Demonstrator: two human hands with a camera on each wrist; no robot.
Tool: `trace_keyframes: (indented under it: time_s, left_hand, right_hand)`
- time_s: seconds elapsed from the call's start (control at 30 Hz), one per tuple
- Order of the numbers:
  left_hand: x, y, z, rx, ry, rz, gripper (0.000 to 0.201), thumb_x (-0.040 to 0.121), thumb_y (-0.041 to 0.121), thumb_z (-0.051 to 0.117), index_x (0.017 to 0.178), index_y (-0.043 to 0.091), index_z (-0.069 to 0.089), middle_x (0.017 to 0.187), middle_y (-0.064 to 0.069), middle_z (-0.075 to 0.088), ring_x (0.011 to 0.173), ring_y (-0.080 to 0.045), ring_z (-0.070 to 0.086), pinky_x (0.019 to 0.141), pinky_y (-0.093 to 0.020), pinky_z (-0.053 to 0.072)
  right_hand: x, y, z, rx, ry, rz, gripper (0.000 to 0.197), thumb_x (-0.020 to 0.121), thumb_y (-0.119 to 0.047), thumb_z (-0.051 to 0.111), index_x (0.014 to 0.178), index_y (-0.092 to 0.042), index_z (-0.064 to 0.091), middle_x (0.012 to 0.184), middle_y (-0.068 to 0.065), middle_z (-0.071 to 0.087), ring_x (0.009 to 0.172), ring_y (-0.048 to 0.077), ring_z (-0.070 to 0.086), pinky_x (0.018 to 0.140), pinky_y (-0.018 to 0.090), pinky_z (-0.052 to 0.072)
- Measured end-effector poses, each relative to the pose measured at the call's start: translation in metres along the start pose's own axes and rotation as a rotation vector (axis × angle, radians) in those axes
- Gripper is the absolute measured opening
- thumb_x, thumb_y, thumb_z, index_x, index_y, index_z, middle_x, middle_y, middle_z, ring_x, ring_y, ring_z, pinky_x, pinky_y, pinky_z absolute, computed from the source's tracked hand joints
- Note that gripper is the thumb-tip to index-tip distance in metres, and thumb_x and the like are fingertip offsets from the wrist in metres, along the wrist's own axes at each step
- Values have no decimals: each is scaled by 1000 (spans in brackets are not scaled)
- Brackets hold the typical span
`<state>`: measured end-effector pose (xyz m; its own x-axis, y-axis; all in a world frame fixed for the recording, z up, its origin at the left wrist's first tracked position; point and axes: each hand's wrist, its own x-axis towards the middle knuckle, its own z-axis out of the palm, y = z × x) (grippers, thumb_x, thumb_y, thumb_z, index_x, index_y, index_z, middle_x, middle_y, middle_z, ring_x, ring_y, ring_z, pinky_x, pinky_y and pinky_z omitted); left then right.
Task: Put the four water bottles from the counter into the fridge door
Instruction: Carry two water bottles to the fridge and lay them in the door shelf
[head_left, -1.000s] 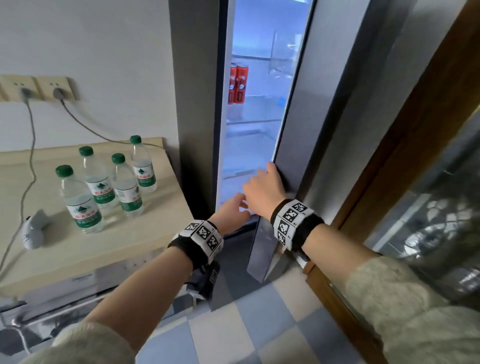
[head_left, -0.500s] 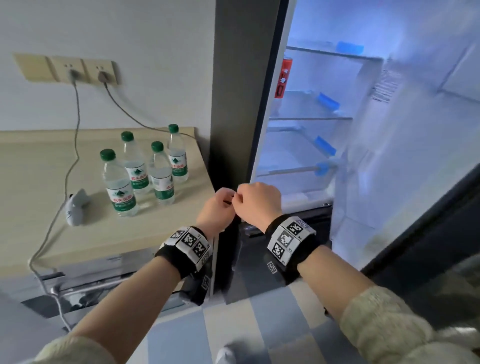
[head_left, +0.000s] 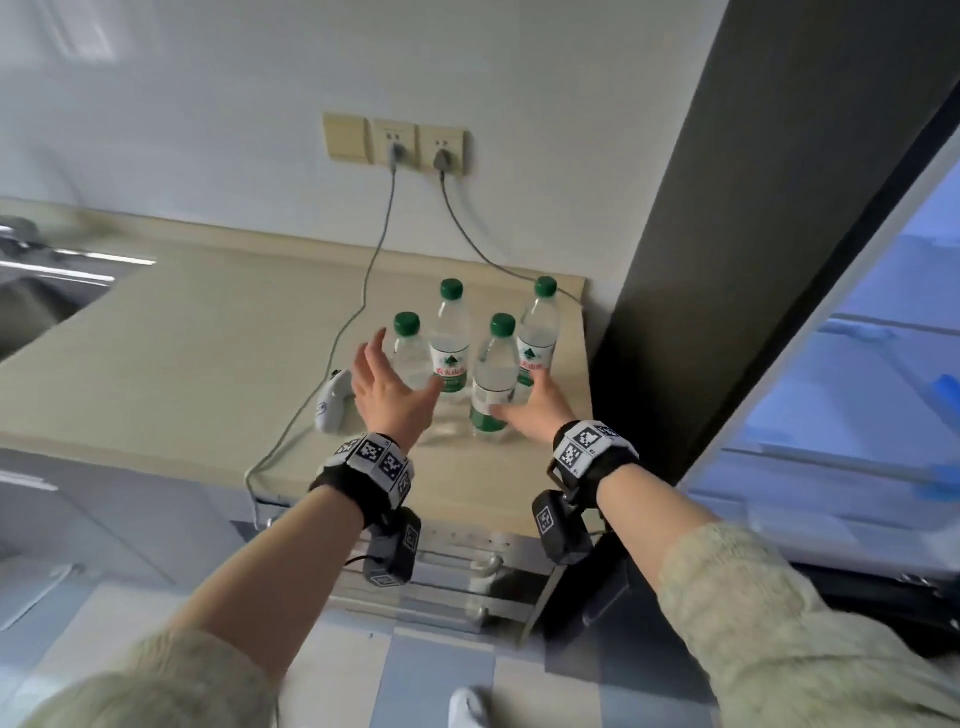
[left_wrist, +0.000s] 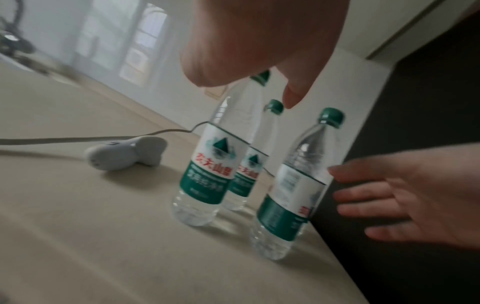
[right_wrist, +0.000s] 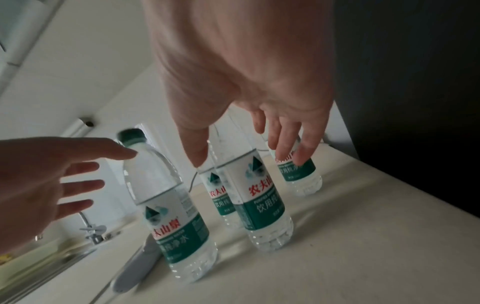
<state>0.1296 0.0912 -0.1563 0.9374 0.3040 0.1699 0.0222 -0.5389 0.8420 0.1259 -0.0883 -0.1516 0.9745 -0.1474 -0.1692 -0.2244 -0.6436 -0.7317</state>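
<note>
Several clear water bottles with green caps stand upright in a cluster on the beige counter (head_left: 182, 338). My left hand (head_left: 387, 382) is open, fingers spread, just short of the front-left bottle (head_left: 407, 348) (right_wrist: 166, 205). My right hand (head_left: 532, 410) is open too, with thumb and fingers on either side of the front-right bottle (head_left: 493, 374) (left_wrist: 293, 195), not closed on it. The back-left bottle (head_left: 451, 338) and back-right bottle (head_left: 540, 327) stand behind. In the wrist views the left hand (left_wrist: 246, 92) and right hand (right_wrist: 241, 158) hover over the bottles.
A white corded device (head_left: 332, 405) lies left of the bottles, its cable running to wall sockets (head_left: 415, 145). The dark fridge side (head_left: 727, 208) borders the counter on the right, and the lit fridge interior (head_left: 857, 364) stands open beyond. A sink (head_left: 41, 280) is at far left.
Both hands left the fridge door, which now stands open. The view swung left to the counter, and both hands opened and reached to the bottles.
</note>
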Motion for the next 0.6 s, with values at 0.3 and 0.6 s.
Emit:
trace_keyframes:
  time_s: [0.3, 0.6]
  left_hand:
    - [49, -45, 10, -89, -174, -269, 106, 64, 29, 86, 147, 16, 21, 146, -9, 35, 134, -25, 37, 113, -43, 32]
    - [62, -57, 30, -157, -285, -284, 83, 62, 24, 88, 132, 19, 43, 118, 1, 58, 110, -18, 56, 95, -33, 43]
  right_hand:
    - [66, 12, 22, 215, -142, 71, 97, 55, -46, 87, 135, -14, 43, 130, 5, 58, 120, 23, 55, 105, 41, 43]
    - [80, 33, 39, 249, -116, 19, 65, 61, -23, 90, 117, -17, 57, 104, -5, 65, 99, 15, 62, 95, 31, 48]
